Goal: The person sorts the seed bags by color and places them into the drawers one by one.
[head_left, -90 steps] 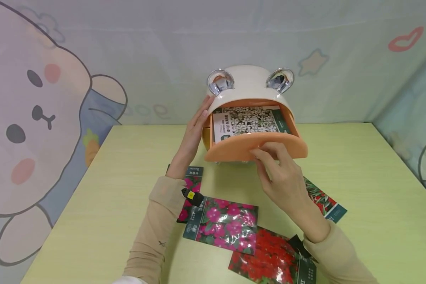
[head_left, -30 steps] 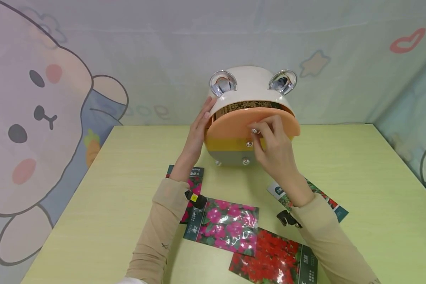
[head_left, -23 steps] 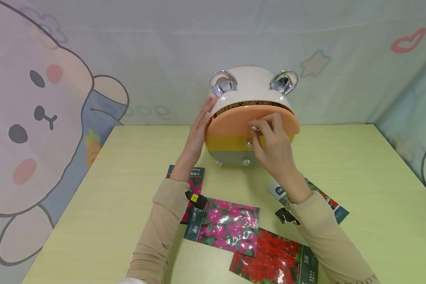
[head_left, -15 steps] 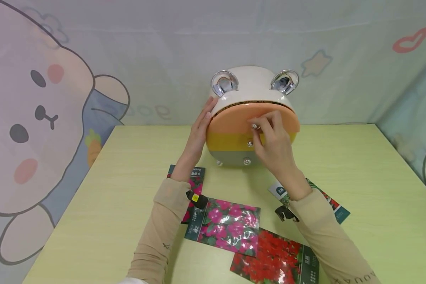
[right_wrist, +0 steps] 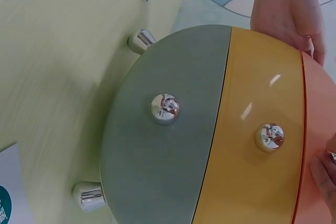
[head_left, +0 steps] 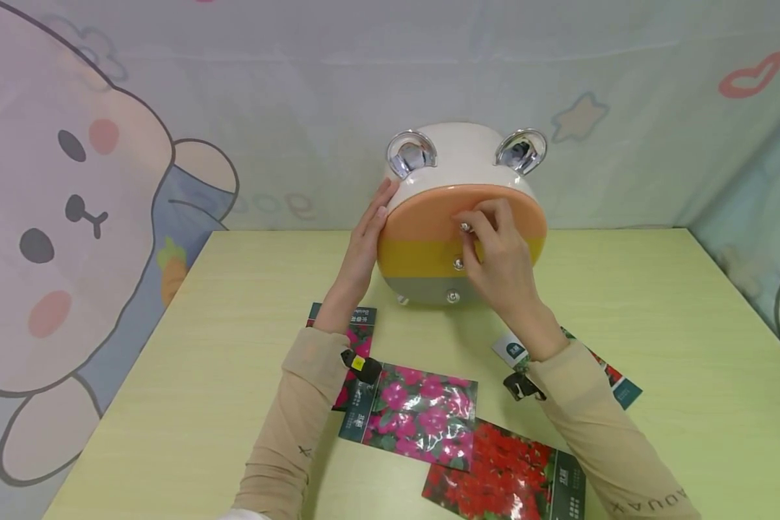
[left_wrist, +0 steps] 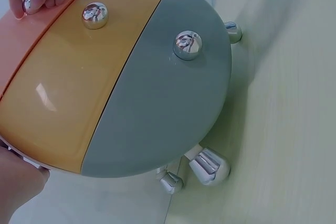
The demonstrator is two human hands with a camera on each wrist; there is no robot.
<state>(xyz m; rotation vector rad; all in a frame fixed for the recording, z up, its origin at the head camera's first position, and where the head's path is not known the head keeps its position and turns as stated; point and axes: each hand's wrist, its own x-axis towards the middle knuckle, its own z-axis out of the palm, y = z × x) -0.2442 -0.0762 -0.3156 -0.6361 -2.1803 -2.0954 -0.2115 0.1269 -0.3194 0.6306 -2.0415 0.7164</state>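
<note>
A small rounded drawer cabinet (head_left: 422,256) with a white top and two chrome ears stands at the back of the table. Its front has an orange drawer (head_left: 422,213) on top, a yellow drawer (left_wrist: 68,82) in the middle and a grey drawer (right_wrist: 152,166) below, each with a round chrome knob. The orange drawer sits level with the cabinet's rim. My right hand (head_left: 503,267) pinches the orange drawer's knob (head_left: 465,227) between thumb and fingers. Along the cabinet's left side lies my left hand (head_left: 362,245), its fingers extended and pressed against the shell.
Flower seed packets lie in front of the cabinet: a pink one (head_left: 422,415), a red one (head_left: 494,469) and another pink one (head_left: 364,336) partly under my left arm. One more packet (head_left: 626,392) lies partly behind my right forearm. A printed cloth (head_left: 299,108) hangs behind the table.
The orange drawer, pulled out earlier with a white-flower packet showing inside, has slid back into the cabinet under my right hand. The packet is now hidden. My left hand stayed at the side.
</note>
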